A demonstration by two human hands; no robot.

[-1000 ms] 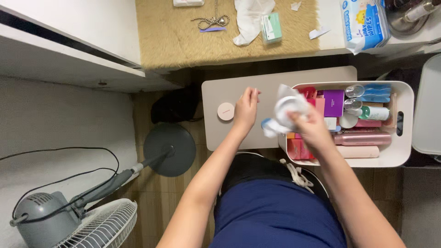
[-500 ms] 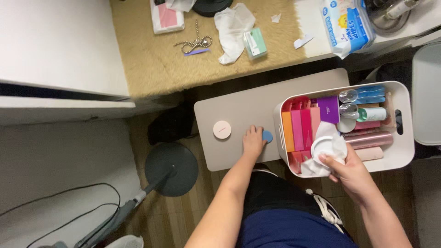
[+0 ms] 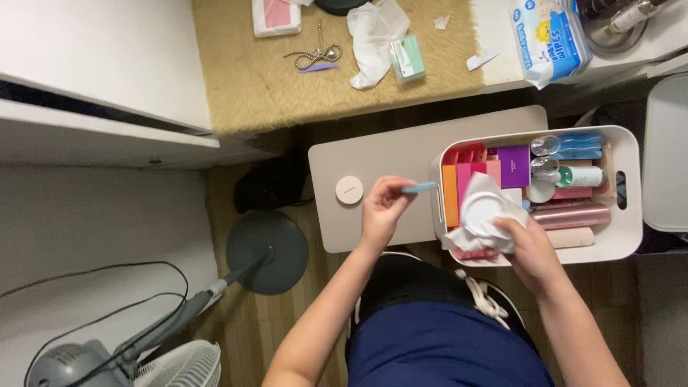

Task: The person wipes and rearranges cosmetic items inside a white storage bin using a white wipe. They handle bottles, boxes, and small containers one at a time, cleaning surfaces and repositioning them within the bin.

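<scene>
Left hand (image 3: 381,211) pinches a small blue stick (image 3: 419,188); right hand (image 3: 527,247) grips a white wrapped disc (image 3: 484,213) (mid-sorting, over the white bin (image 3: 631,236)).

Both bare forearms reached forward from the bottom of the view, running up and away from the torso. The left arm angled up from lower left, its wrist nearly straight. The left hand (image 3: 382,209) was curled with its back toward the camera, thumb and fingertips (image 3: 401,188) pinched together and pointing to the right, closed on a small flat blue piece (image 3: 419,187). The right arm came in from the lower right, slanting up and to the left. The right hand (image 3: 529,252) lay palm down, knuckles upward, its fingers bent and closed around a white round item wrapped in white tissue (image 3: 484,213).
</scene>
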